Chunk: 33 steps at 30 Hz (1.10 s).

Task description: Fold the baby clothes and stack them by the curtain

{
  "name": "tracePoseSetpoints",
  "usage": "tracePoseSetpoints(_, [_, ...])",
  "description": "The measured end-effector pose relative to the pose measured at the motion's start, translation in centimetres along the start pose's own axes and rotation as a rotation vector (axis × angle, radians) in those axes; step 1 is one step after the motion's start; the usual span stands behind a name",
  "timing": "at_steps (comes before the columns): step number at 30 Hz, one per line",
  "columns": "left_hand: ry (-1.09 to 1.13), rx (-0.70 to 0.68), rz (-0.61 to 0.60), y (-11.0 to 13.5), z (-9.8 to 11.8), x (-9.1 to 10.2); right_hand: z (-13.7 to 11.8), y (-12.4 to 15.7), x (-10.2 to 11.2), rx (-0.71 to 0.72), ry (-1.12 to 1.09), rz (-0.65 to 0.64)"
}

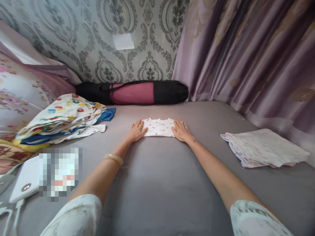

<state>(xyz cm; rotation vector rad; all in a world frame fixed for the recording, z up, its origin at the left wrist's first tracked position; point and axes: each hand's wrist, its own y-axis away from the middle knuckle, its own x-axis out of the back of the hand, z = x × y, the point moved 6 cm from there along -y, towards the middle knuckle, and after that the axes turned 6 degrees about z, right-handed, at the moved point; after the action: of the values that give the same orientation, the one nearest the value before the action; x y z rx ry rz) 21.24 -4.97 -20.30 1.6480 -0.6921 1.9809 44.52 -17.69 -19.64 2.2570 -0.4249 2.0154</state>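
A white cloth [159, 127] with small printed marks lies folded flat on the grey sheet [167, 183], and it looks like a small garment. Over its left end rests my left hand [138, 130], palm down with the fingers stretched forward. My right hand [181, 130] presses flat on the right end in the same way. Both arms reach straight ahead, and a pale bangle [113, 158] circles the left wrist. The cloth's corners are partly hidden under my hands.
At left is a heap of printed clothes [66, 114], with a white device [27, 180] and cables nearer me. A stack of folded cloths [265, 147] sits at right. A black and red roll bag [133, 92] lies along the wall, beside purple curtains [236, 52].
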Motion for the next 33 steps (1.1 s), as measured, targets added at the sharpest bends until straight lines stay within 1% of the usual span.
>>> tracePoseSetpoints(2, [-0.017, -0.001, -0.023, -0.1, 0.3, 0.5, -0.3, -0.1, 0.4, -0.01, 0.004, -0.03])
tracePoseSetpoints(3, [-0.026, -0.003, -0.013, -0.2, 0.6, 0.8, -0.5, -0.2, 0.6, -0.011, 0.004, -0.035])
tracePoseSetpoints(5, [-0.046, -0.018, 0.05, -0.5, 1.5, 1.7, -1.1, -0.4, 1.3, -0.005, -0.009, -0.012])
tracePoseSetpoints(7, [-0.059, -0.05, 0.112, -0.8, 2.5, 2.1, -1.8, -0.7, 1.7, 0.003, -0.033, 0.031])
tracePoseSetpoints(8, [-0.059, -0.065, 0.113, -0.9, 3.0, 2.0, -2.1, -0.7, 1.7, 0.004, -0.043, 0.04])
tracePoseSetpoints(11, [-0.042, -0.072, 0.048, -1.1, 3.7, 0.7, -2.6, -0.8, 0.9, -0.011, -0.046, 0.015])
tracePoseSetpoints(14, [-0.023, -0.058, 0.024, -1.2, 3.4, -0.2, -2.5, -0.8, 0.1, -0.017, -0.027, 0.012])
tracePoseSetpoints(17, [-0.015, -0.059, 0.023, -1.2, 3.2, -0.5, -2.5, -0.7, -0.1, -0.007, -0.014, 0.025])
tracePoseSetpoints(24, [-0.018, -0.057, -0.009, -1.3, 3.1, -0.3, -2.3, -0.9, 0.0, -0.013, -0.017, -0.012])
tracePoseSetpoints(27, [-0.015, -0.064, -0.03, -1.5, 3.4, 0.1, -2.4, -1.2, 0.2, -0.032, -0.033, -0.043])
tracePoseSetpoints(29, [-0.029, -0.067, -0.001, -1.7, 4.0, 0.6, -2.8, -1.4, 0.5, -0.033, -0.048, -0.031])
tracePoseSetpoints(31, [-0.048, -0.082, 0.057, -1.7, 4.9, 1.2, -3.7, -1.5, 0.8, -0.01, -0.07, 0.005])
tracePoseSetpoints(33, [-0.046, -0.11, 0.069, -1.5, 6.0, 1.1, -4.6, -1.5, 0.7, 0.013, -0.095, 0.024])
